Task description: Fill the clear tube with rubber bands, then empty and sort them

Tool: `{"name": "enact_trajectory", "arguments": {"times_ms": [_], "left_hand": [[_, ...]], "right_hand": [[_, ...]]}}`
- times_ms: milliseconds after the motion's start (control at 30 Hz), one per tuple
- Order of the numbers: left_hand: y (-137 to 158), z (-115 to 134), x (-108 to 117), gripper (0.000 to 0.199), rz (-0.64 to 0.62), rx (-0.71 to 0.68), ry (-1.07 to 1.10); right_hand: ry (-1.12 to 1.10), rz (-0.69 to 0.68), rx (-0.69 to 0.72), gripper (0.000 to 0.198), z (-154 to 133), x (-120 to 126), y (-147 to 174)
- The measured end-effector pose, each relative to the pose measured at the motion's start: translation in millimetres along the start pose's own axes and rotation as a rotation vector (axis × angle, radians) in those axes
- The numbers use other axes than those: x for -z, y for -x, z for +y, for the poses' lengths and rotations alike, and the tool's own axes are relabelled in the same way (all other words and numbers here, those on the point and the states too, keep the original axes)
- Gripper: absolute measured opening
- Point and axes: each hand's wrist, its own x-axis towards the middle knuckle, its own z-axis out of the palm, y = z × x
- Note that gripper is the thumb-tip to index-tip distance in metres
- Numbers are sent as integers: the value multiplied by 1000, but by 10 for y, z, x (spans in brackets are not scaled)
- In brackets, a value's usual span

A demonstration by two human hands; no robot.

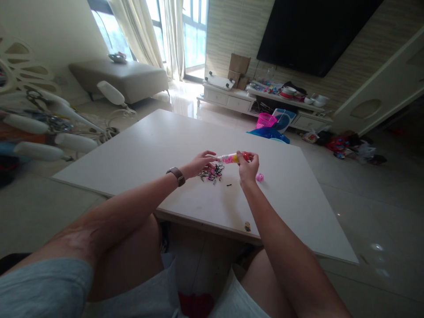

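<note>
My right hand grips a clear plastic bottle with a red end and pink and yellow colours along it, tilted nearly level above the table. At its left end is my left hand, fingers stretched and apart, with a fingertip close to the bottle; I cannot tell if they touch. Under that hand lies a loose pile of small black and pink bands, which look like hair ties. One small black piece lies apart from the pile. A round pink cap-like piece rests just right of my right wrist.
The white table spans the space before my knees, with a small cartoon sticker near its front edge. Past the far edge are a pink basket and a low cabinet. A lamp with white shades stands at left.
</note>
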Motion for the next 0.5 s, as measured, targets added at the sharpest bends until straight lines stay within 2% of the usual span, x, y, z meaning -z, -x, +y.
{"name": "enact_trajectory", "arguments": {"times_ms": [200,333,500], "left_hand": [[84,51,-84,49,-174,-42,246],[146,92,-100,58,-296,-68,108],[109,62,-95,49,-264,-160,-47]], "right_hand": [[-100,-32,-58,58,-22,-55,65],[-190,-89,-150,61,-20,-62,96],[-210,-36,-199,64,18,-42,66]]}}
